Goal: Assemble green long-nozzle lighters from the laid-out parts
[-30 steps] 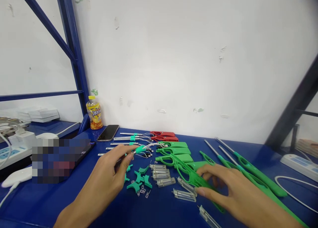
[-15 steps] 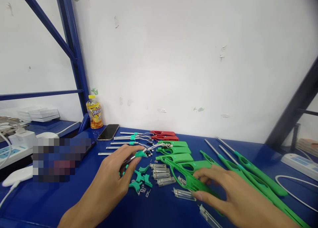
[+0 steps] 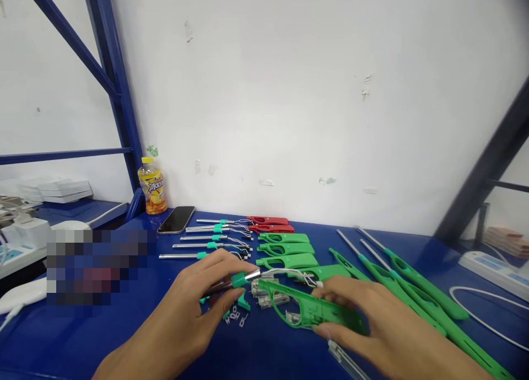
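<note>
Between its thumb and fingers, my left hand (image 3: 206, 300) grips a metal lighter tube (image 3: 253, 276) with a teal collar and white wires trailing right. My right hand (image 3: 363, 314) holds a green lighter handle shell (image 3: 306, 308), its hollow inner side showing and its trigger loop pointing left. The wire ends lie close to my right fingertips; whether they touch is unclear. Below the shell are clear fuel tanks (image 3: 273, 300), partly covered by it. Teal triggers (image 3: 243, 301) and small metal clips (image 3: 235, 315) lie beside my left fingers.
More wired tubes (image 3: 182, 256) lie in a row behind my left hand, near green shells (image 3: 287, 249) and red shells (image 3: 270, 228). Long green lighters (image 3: 413, 297) lie at right. A phone (image 3: 177, 220) and drink bottle (image 3: 152, 187) stand at back left; a power strip (image 3: 496, 272) sits right.
My left hand has brought the tube rightward and lower, nearer the green shell. The shell has been lifted and turned so its inside shows more. The view has shifted slightly.
</note>
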Available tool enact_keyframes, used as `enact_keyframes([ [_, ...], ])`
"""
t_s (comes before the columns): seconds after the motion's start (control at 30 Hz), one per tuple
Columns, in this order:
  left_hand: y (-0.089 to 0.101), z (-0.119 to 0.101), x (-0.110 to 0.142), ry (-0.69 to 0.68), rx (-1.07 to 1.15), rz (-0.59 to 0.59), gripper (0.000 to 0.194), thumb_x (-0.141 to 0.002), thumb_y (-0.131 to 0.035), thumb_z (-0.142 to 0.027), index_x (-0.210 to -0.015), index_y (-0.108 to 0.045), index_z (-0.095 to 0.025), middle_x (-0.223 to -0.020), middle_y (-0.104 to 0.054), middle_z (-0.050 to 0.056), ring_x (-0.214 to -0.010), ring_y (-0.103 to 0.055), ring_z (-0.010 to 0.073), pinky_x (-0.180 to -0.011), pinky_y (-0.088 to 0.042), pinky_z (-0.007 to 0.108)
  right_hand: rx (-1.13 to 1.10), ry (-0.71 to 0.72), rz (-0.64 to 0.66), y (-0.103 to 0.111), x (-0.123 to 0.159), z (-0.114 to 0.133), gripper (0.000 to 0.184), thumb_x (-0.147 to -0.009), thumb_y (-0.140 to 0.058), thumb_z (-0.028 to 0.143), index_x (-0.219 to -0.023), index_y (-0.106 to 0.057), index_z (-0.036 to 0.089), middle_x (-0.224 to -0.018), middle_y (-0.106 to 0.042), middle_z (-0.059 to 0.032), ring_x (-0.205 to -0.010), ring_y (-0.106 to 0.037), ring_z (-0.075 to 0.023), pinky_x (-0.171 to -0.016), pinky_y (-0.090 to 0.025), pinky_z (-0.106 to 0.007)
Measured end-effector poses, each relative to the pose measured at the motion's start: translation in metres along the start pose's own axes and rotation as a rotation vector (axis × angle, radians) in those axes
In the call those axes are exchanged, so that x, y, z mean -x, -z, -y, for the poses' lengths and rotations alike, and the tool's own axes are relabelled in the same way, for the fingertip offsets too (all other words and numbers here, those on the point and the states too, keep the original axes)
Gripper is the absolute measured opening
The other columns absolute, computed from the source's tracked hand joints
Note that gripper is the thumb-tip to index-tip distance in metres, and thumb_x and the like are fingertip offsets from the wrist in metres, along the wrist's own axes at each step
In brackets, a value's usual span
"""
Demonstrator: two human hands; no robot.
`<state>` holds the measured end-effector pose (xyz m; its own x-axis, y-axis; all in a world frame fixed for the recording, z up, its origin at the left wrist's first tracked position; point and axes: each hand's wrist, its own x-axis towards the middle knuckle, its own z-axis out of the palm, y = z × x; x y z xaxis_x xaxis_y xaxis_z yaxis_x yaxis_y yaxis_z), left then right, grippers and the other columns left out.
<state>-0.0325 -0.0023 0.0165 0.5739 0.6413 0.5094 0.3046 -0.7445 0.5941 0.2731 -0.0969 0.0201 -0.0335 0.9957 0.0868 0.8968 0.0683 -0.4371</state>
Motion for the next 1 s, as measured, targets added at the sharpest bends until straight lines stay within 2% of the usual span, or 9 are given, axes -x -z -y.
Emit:
enact_keyframes([
  [0.17, -0.001, 0.002, 0.002, 0.02, -0.017, 0.033, 0.029, -0.109, -0.056, -0.027, -0.133, -0.069, -0.038, -0.113, -0.072, -0.001, -0.089, -0.069, 0.0144, -0.069, -0.055, 0.022, -0.055, 0.05, -0.076, -0.001, 0.004, -0.003, 0.049, -0.099, -0.059, 0.072, -0.135, -0.072, 0.042, -0.137, -0.075, 0.0, -0.13, -0.068, -0.0308, -0.11, -0.056, -0.043],
  [0.37, -0.001, 0.001, 0.001, 0.022, -0.037, 0.021, 0.026, -0.111, -0.053, -0.032, -0.132, -0.069, -0.036, -0.11, -0.071, -0.001, -0.083, -0.067, 0.0128, -0.067, -0.054, 0.021, -0.115, 0.045, -0.119, 0.004, -0.001, 0.001, 0.056, -0.105, -0.037, 0.074, -0.132, -0.072, 0.04, -0.137, -0.075, -0.0006, -0.13, -0.067, -0.03, -0.111, -0.054, -0.043],
  [0.57, -0.001, 0.0, 0.0, -0.004, -0.004, 0.021, 0.028, -0.112, -0.051, -0.03, -0.133, -0.069, -0.036, -0.112, -0.071, 0.001, -0.09, -0.069, 0.0149, -0.072, -0.055, 0.022, -0.136, -0.093, -0.202, 0.008, -0.003, 0.0, 0.063, -0.103, -0.039, 0.076, -0.157, -0.047, 0.045, -0.122, -0.078, -0.0027, -0.116, -0.072, -0.0278, -0.101, -0.058, -0.043],
  [0.67, -0.002, 0.002, -0.001, -0.035, 0.005, 0.008, 0.03, -0.111, -0.052, -0.025, -0.131, -0.07, -0.037, -0.113, -0.07, 0.001, -0.091, -0.068, 0.0148, -0.073, -0.054, 0.022, -0.178, -0.065, -0.201, 0.007, -0.001, -0.002, 0.063, -0.102, -0.042, 0.077, -0.156, -0.048, 0.045, -0.122, -0.078, -0.0036, -0.119, -0.072, -0.0286, -0.102, -0.058, -0.044],
  [0.77, -0.001, 0.001, -0.002, -0.085, -0.004, -0.013, 0.032, -0.109, -0.056, -0.019, -0.129, -0.071, -0.039, -0.113, -0.069, 0.0, -0.095, -0.068, 0.0146, -0.079, -0.054, 0.023, -0.197, -0.024, -0.219, 0.008, 0.001, -0.001, 0.062, -0.102, -0.046, 0.075, -0.154, -0.053, 0.042, -0.122, -0.079, -0.0059, -0.119, -0.073, -0.0305, -0.098, -0.061, -0.043],
  [0.87, 0.001, -0.001, -0.001, -0.133, 0.009, -0.029, 0.036, -0.107, -0.057, -0.016, -0.129, -0.072, -0.039, -0.112, -0.067, 0.0, -0.092, -0.067, 0.0139, -0.076, -0.054, 0.022, -0.18, -0.003, -0.232, 0.01, 0.001, 0.001, 0.061, -0.102, -0.048, 0.075, -0.152, -0.056, 0.042, -0.119, -0.08, -0.0054, -0.115, -0.075, -0.0307, -0.092, -0.063, -0.041],
  [1.0, 0.0, -0.002, 0.0, -0.158, 0.008, -0.039, 0.041, -0.106, -0.057, -0.012, -0.131, -0.074, -0.041, -0.113, -0.067, 0.001, -0.092, -0.067, 0.0138, -0.078, -0.055, 0.022, -0.165, 0.022, -0.223, 0.014, 0.002, 0.001, 0.058, -0.103, -0.048, 0.072, -0.152, -0.057, 0.042, -0.119, -0.08, -0.0031, -0.109, -0.077, -0.028, -0.079, -0.065, -0.033],
])
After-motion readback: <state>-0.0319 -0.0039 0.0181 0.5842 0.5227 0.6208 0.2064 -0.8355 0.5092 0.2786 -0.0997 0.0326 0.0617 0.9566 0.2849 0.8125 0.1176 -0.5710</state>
